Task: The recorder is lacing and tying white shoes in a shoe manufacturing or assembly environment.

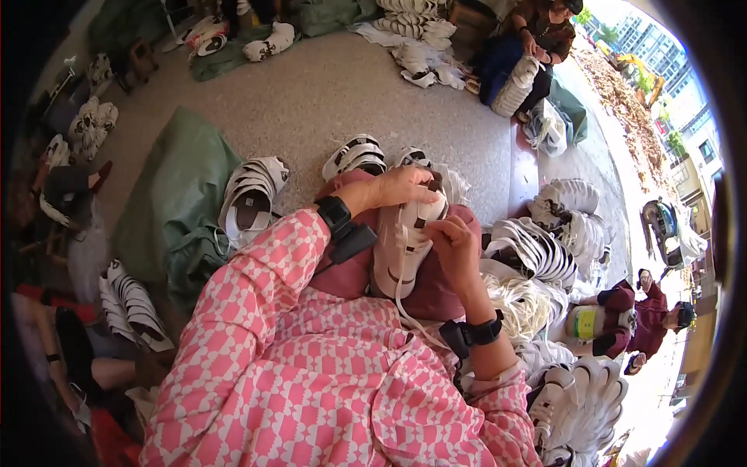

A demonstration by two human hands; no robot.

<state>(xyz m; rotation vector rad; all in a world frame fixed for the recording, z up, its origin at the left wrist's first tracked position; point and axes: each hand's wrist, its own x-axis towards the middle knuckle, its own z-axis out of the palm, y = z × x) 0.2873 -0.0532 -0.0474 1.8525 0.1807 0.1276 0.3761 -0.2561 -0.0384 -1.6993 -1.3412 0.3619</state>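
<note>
A white shoe [389, 263] with dark brown patches lies lengthwise on my lap between my thighs. My left hand [397, 189] is bent over its far end, with the fingers closed on the edge near a brown patch. Close by on the shoe's right side, my right hand [457, 247] is pinched at the edge. What its fingertips hold is too small to make out. A white shoelace [400, 289] hangs loose over the shoe and trails down toward my right wrist. Both wrists carry black straps with small dark devices.
Nested white shoes [253, 201] stand left beside a green sheet [175, 194]. To my right lie more shoe stacks [537, 251] and a bundle of white laces [513, 307]. A person [537, 39] sits at the far right holding stacked shoes; another person [654, 317] is at right.
</note>
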